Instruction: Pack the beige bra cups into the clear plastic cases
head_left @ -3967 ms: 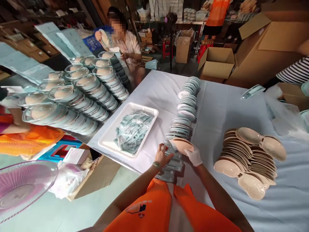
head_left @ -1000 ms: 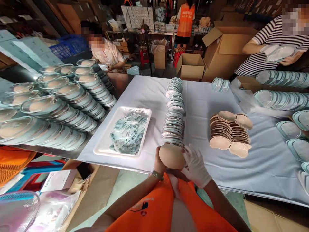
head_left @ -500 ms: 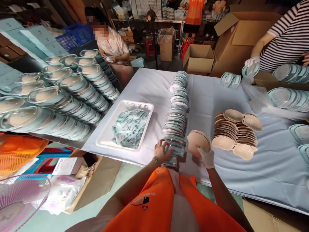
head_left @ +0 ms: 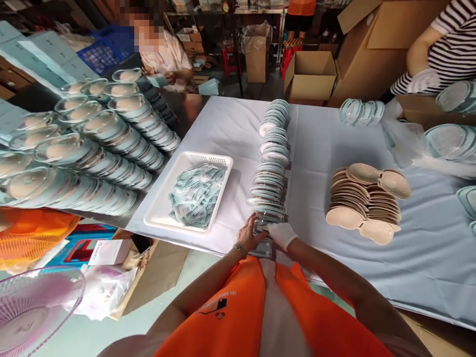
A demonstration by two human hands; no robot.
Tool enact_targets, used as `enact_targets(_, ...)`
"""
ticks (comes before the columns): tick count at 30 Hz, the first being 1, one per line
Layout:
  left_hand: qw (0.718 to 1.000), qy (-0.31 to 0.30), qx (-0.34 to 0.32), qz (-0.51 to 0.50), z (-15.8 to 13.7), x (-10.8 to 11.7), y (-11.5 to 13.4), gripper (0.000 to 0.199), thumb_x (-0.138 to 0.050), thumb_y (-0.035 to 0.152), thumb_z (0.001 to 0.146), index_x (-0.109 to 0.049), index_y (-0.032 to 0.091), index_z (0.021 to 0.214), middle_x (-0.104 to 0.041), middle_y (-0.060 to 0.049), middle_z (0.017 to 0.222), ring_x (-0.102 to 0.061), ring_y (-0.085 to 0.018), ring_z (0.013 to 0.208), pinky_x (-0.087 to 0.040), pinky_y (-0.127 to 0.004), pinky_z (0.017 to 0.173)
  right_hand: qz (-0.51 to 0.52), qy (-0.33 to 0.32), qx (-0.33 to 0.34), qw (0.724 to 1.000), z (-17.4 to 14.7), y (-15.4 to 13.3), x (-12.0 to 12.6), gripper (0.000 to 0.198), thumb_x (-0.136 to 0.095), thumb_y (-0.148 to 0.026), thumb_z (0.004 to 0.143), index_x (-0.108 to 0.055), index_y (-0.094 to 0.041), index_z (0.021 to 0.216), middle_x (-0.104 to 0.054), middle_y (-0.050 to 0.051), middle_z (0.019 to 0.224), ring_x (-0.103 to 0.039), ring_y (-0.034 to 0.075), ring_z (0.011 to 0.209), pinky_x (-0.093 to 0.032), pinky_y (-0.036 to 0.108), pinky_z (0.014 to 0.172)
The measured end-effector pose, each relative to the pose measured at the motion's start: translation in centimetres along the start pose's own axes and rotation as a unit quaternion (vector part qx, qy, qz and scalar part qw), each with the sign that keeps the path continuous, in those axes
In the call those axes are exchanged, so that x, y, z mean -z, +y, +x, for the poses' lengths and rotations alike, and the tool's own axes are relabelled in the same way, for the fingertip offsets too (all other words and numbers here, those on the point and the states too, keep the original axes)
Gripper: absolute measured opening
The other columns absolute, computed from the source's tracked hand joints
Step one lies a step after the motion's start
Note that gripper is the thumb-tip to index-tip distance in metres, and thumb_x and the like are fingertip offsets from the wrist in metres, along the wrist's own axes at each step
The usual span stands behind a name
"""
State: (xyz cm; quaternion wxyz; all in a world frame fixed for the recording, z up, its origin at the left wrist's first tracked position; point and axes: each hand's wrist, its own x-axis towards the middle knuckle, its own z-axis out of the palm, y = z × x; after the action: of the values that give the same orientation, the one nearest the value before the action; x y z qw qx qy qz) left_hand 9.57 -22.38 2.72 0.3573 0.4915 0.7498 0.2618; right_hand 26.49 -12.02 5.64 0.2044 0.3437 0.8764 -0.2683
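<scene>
Dozens of filled clear cases [head_left: 92, 144] stand stacked at left. Both hands, the bare left hand [head_left: 248, 233] and gloved right hand [head_left: 281, 233], clasp the nearest case [head_left: 265, 229] of the centre row [head_left: 270, 168]. A sizeable pile of beige pads [head_left: 366, 201] lies unpacked; I judge much remains.

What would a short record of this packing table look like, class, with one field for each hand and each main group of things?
Left hand: bare, fingers on the near end of the row of clear cases
Right hand: white glove, on the same near end
Tray: white, holds small packets
Pads: beige, stacked on the right
Cloth: pale blue, covers the table
Filled cases: stacked in rows on the left
</scene>
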Motion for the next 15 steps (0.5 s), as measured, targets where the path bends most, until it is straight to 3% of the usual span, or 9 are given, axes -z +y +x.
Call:
enact_targets(3,1.000,0.019,0.008,0.008,0.3,-0.7,0.2,0.064,-0.083,0.039,0.081,-0.058,0.026,0.138,-0.052,-0.014,0.157,-0.054,-0.034,0.142,-0.049,-0.050,0.113,-0.010,-0.037,0.006,0.999,1.0,-1.0,0.4,0.037,-0.053,-0.014,0.099,-0.068,-0.010,0.132,-0.073,0.022,0.120,-0.073,0.035,0.108,-0.057,0.042,0.091)
enact_targets(6,0.999,0.017,0.051,-0.002,0.6,-1.2,0.1,0.060,-0.084,0.043,0.079,-0.062,0.028,0.133,-0.046,-0.012,0.161,-0.059,-0.035,0.135,-0.054,-0.051,0.106,-0.014,-0.059,0.013,0.998,0.7,-0.2,0.9,0.032,-0.063,-0.013,0.093,-0.072,-0.011,0.123,-0.075,0.021,0.113,-0.074,0.036,0.107,-0.057,0.042,0.090)
enact_targets(8,0.998,0.011,0.056,-0.038,0.8,-1.1,-0.3,0.065,-0.088,0.043,0.074,-0.063,0.030,0.133,-0.047,-0.011,0.161,-0.062,-0.035,0.132,-0.057,-0.049,0.101,-0.008,-0.047,0.009,0.999,0.3,0.7,1.1,0.031,-0.052,-0.019,0.101,-0.071,-0.009,0.124,-0.074,0.022,0.115,-0.073,0.037,0.110,-0.056,0.044,0.091)
enact_targets(11,0.986,0.026,0.059,-0.152,1.4,0.0,-1.5,0.066,-0.084,0.043,0.078,-0.061,0.027,0.137,-0.063,-0.014,0.143,-0.067,-0.033,0.125,-0.059,-0.046,0.096,0.026,-0.019,0.009,0.999,-0.3,2.4,1.3,0.045,-0.034,-0.034,0.110,-0.070,-0.014,0.128,-0.074,0.018,0.119,-0.072,0.035,0.112,-0.055,0.041,0.091)
enact_targets(15,0.965,0.085,0.084,-0.233,1.6,2.1,-3.4,0.055,-0.075,0.048,0.085,-0.063,0.022,0.133,-0.070,-0.017,0.131,-0.069,-0.033,0.122,-0.060,-0.045,0.093,0.083,0.000,0.049,0.995,-1.7,5.2,1.4,0.039,-0.043,-0.041,0.108,-0.071,-0.020,0.124,-0.075,0.010,0.120,-0.072,0.027,0.107,-0.052,0.031,0.088)
